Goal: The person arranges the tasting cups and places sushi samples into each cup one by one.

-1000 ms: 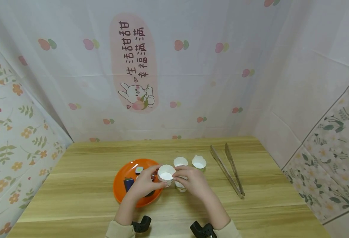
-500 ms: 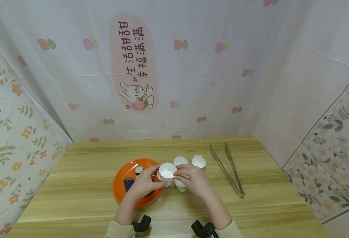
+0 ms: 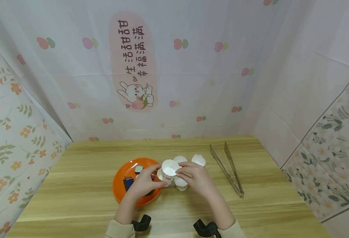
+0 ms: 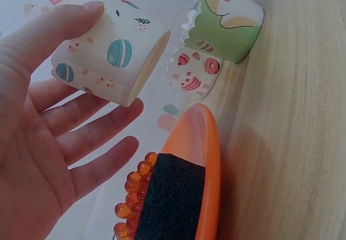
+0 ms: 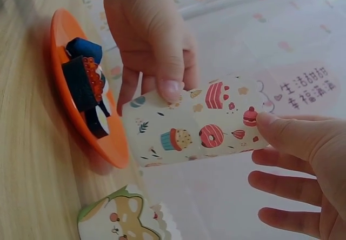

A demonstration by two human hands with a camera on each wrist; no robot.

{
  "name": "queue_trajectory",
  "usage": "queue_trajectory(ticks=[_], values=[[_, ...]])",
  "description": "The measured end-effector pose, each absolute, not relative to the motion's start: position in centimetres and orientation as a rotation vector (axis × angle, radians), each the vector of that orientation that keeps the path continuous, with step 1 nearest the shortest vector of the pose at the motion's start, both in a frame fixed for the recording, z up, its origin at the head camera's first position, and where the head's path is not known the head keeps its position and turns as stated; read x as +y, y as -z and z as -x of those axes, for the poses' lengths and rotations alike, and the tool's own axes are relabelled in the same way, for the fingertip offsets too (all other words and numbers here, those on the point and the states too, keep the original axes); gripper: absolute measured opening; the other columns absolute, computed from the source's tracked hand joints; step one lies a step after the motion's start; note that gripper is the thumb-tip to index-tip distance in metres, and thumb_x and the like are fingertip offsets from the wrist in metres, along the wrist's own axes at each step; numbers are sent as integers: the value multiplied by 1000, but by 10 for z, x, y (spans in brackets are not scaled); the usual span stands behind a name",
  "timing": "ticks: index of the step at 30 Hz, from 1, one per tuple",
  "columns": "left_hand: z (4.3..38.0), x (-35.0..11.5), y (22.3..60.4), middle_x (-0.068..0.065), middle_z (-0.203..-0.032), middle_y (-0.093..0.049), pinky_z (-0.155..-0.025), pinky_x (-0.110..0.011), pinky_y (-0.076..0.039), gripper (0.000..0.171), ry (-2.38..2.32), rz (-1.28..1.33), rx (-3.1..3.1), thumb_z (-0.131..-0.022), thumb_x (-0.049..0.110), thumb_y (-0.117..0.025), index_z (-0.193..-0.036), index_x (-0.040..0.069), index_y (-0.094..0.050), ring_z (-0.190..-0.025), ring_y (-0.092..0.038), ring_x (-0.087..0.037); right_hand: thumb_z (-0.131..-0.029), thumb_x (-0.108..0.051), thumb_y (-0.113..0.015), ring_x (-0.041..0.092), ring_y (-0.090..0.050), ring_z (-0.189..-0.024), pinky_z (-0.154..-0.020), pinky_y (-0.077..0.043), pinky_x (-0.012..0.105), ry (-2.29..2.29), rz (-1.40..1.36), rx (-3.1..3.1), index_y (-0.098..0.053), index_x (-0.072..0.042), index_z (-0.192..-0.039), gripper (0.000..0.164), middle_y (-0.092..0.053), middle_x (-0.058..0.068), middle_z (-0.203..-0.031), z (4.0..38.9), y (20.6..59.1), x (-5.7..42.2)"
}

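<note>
My left hand holds a white paper baking cup printed with macarons, thumb on its outside. A second white baking cup with cake and doughnut prints appears partly drawn out of it; where one ends is hard to tell. With thumb and fingers, my right hand pinches the upper cup's rim. In the right wrist view, the lower fingers of that hand spread free. Behind my left hand lies an orange plate bearing sushi pieces, some wrapped in black seaweed with orange roe.
More baking cups stand beside my hands: one near the right fingers, another behind, and one farther right. Metal tongs lie spread at the right of the wooden table. Patterned cloth hangs behind.
My right hand has moved slightly up and right, raising the upper cup so that more of its printed side shows. My left hand has stayed nearly still.
</note>
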State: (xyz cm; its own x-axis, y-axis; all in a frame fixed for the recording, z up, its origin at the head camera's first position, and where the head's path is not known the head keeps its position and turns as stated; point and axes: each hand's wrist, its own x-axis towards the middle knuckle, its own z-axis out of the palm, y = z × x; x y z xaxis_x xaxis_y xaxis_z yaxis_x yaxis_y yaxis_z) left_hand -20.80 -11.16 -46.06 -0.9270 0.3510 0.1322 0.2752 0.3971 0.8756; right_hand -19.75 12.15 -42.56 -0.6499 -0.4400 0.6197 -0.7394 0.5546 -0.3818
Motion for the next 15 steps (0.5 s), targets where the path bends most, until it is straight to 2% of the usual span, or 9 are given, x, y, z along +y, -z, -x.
queue_trajectory(ticks=[6,15], values=[[208,-111,461,-5,-123,-58,-72,-32,-53,66,-1573,-613,2576,-78,32,-81,-134,8,-54,-90,-57,-25,-73,-4,-81,25,-66,-94,-76,-56,35,-892,-941,-2285,-77,-10,-86,15,-70,11,-103,196,421,126],[209,-112,461,-3,-119,-59,-72,-34,-52,66,-1555,-562,2585,-77,34,-81,-133,9,-55,-91,-57,-30,-72,-7,-82,23,-67,-94,-75,-57,34,-857,-877,-2292,-77,-11,-83,13,-70,9,-103,195,417,134]])
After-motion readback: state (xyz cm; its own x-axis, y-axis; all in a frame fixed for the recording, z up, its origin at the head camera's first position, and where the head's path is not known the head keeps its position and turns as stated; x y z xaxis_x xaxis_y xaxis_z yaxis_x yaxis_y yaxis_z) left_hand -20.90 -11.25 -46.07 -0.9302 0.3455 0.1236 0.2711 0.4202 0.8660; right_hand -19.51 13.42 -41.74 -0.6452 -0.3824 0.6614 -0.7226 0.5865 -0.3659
